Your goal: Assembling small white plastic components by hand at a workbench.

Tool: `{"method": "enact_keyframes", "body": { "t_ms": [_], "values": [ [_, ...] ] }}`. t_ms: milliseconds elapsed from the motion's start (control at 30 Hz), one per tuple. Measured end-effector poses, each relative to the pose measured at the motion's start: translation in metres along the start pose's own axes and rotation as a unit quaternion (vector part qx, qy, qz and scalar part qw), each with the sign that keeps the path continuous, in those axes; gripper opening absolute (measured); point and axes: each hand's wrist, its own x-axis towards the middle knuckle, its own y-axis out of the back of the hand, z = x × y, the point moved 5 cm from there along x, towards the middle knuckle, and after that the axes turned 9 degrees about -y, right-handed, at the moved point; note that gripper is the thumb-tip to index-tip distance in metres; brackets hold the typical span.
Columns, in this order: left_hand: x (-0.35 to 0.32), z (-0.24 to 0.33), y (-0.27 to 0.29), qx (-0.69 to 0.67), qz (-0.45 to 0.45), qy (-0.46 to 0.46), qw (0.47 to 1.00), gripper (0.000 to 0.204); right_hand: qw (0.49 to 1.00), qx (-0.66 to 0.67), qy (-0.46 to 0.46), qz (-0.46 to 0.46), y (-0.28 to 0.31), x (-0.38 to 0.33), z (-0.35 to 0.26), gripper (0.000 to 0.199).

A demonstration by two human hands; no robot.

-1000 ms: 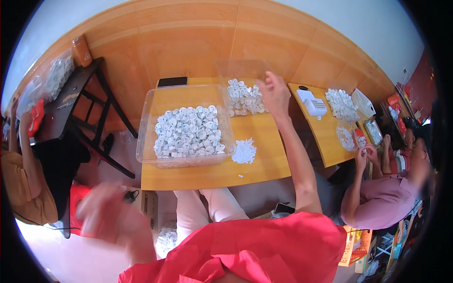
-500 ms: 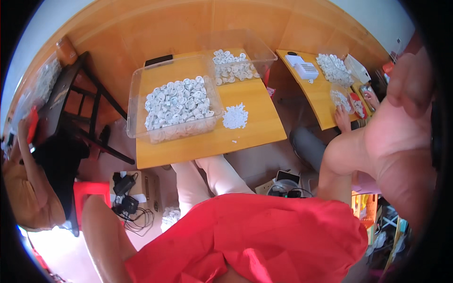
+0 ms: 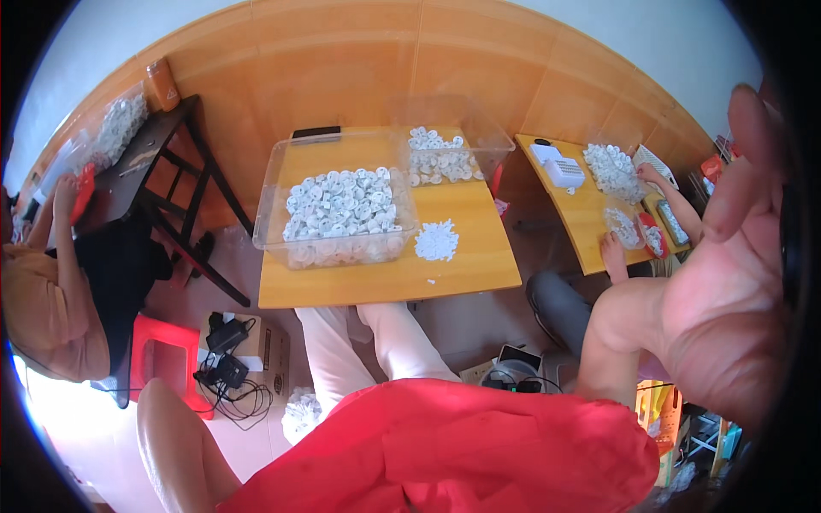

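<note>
My right hand (image 3: 727, 265) is raised close at the right rim, palm showing and fingers stretched apart, with nothing visible in it. My left arm (image 3: 184, 445) shows only around a bent elbow at the lower left; its hand is out of the picture. On the wooden table (image 3: 359, 291) before me stands a clear plastic bin (image 3: 274, 201) full of white round plastic parts (image 3: 342, 205). Beside it lies a loose heap of small white pieces (image 3: 437, 240), one stray piece in front. Behind, a second clear bin (image 3: 487, 141) holds fewer round parts. Neither hand touches these.
A co-worker's hands (image 3: 612, 254) work at the right table (image 3: 556, 197) among bags and a red dish. Another person (image 3: 64, 299) sits left by a dark table (image 3: 141, 150). A red stool (image 3: 162, 329), a box with black adapters and cables (image 3: 227, 368) stand on the floor.
The view has tilted upward, so the tables sit lower. My right hand's fingers have spread from a blurred, bent pose. At the right table, one co-worker's hand has moved to the bag of white parts.
</note>
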Motion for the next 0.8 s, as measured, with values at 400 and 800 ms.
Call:
{"method": "enact_keyframes", "body": {
  "t_ms": [400, 800],
  "values": [
    [0.004, -0.019, 0.022, -0.026, -0.006, 0.057, 0.998, 0.025, 0.999, -0.024, -0.011, 0.047, 0.009, 0.001, -0.024, 0.047],
    [-0.019, -0.031, 0.011, -0.011, 0.006, 0.116, 0.993, 0.024, 0.998, -0.041, 0.005, 0.055, 0.044, 0.002, -0.032, 0.043]
  ]
}}
